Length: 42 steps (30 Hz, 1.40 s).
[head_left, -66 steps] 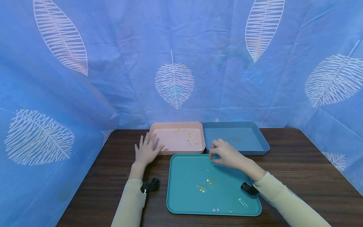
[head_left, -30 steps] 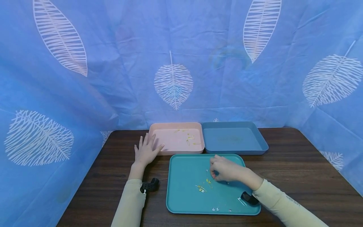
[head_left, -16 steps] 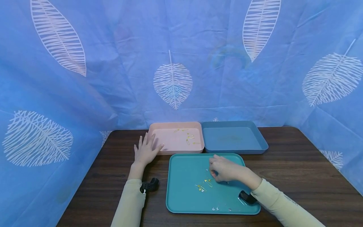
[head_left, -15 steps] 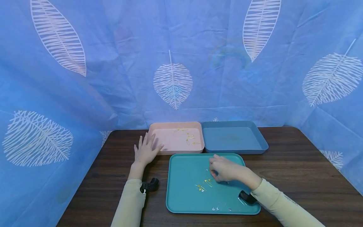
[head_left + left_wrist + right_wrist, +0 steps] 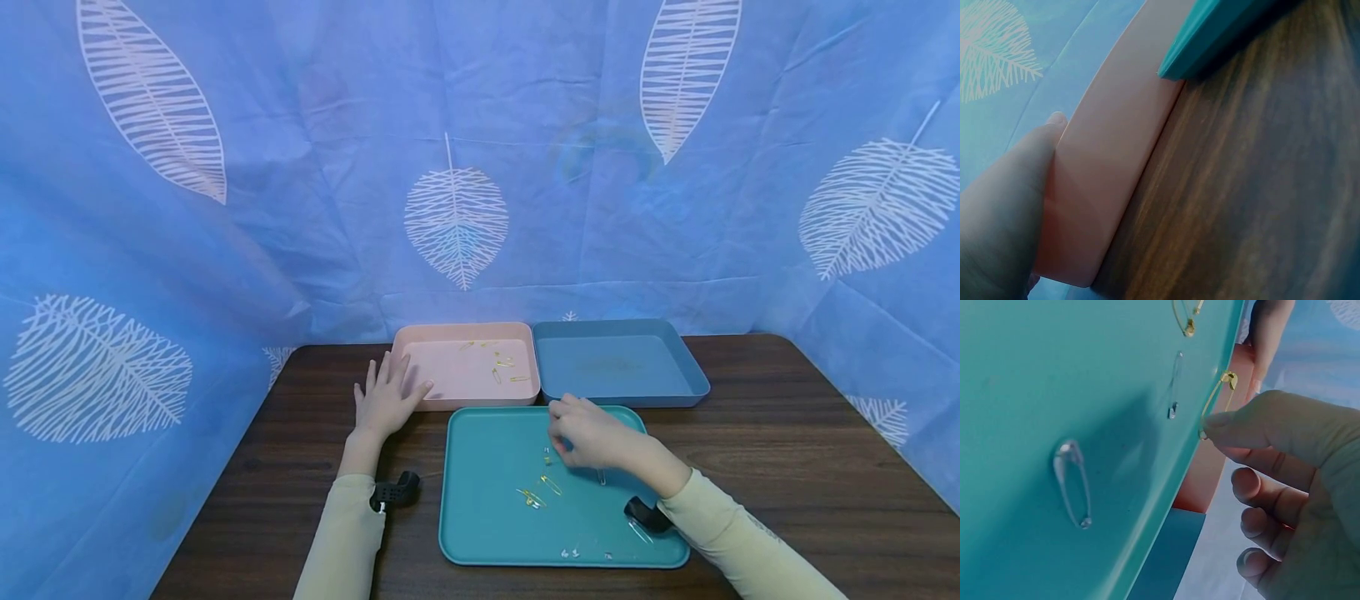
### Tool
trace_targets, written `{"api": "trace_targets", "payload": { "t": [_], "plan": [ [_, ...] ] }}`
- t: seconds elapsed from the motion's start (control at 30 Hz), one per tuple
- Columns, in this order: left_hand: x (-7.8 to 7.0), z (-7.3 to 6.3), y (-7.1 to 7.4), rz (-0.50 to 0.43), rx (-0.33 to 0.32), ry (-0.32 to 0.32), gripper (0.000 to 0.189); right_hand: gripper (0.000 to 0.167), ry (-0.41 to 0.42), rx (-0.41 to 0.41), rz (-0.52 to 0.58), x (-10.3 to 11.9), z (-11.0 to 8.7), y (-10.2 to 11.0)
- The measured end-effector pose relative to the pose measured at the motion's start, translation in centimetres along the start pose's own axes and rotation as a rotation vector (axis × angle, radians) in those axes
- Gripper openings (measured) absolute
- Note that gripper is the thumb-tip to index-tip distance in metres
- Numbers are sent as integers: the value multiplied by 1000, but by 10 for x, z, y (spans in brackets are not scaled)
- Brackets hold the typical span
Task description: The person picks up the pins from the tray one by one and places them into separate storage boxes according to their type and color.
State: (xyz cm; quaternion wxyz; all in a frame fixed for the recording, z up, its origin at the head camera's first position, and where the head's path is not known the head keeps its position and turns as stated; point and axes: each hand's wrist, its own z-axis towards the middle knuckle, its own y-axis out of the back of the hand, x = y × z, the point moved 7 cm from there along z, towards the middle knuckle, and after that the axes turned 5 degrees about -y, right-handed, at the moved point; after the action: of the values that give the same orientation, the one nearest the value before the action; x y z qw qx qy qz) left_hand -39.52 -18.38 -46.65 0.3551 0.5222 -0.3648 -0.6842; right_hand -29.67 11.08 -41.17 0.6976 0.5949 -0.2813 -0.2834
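Note:
In the right wrist view, my right hand (image 5: 1297, 456) pinches a gold safety pin (image 5: 1230, 377) by its coiled end between thumb and forefinger, above the teal tray. The head view has this right hand (image 5: 588, 433) over the tray's far part. My left hand (image 5: 384, 398) lies with fingers spread at the near left corner of the pink tray (image 5: 442, 403), thumb over its rim. On the teal tray (image 5: 480, 533) are gold safety pins (image 5: 551, 485) and silver safety pins, one silver safety pin (image 5: 1072, 481) lying below my right hand. Several gold safety pins (image 5: 504, 362) lie in the pink tray.
Right of the pink tray, touching it, stands a blue tray (image 5: 622, 367). The teal tray sits in front of both on a dark wooden table (image 5: 787, 433). A blue leaf-patterned cloth (image 5: 337, 208) hangs behind and at the sides.
My right hand came down from the blue tray's near edge into the teal tray, took a gold safety pin there, and has risen slightly with it. The left hand has stayed in place.

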Motion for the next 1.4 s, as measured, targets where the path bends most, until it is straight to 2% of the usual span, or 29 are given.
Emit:
{"api": "trace_targets", "payload": {
  "t": [0.23, 0.63, 0.93, 1.17, 1.4],
  "plan": [
    [1, 0, 0, -2, 3, 2, 84, 24, 5, -78, -35, 3, 7, 10],
    [0, 0, 0, 6, 4, 6, 83, 24, 5, -116, -70, 2, 27, 14],
    [1, 0, 0, 9, 8, 7, 83, 26, 117, -280, -83, 6, 46, 25],
    [1, -1, 0, 11, -4, 1, 82, 24, 65, -221, -73, 2, 68, 21],
    [2, 1, -1, 0, 2, 8, 83, 25, 51, -275, -73, 0, 83, 19]
  ]
}}
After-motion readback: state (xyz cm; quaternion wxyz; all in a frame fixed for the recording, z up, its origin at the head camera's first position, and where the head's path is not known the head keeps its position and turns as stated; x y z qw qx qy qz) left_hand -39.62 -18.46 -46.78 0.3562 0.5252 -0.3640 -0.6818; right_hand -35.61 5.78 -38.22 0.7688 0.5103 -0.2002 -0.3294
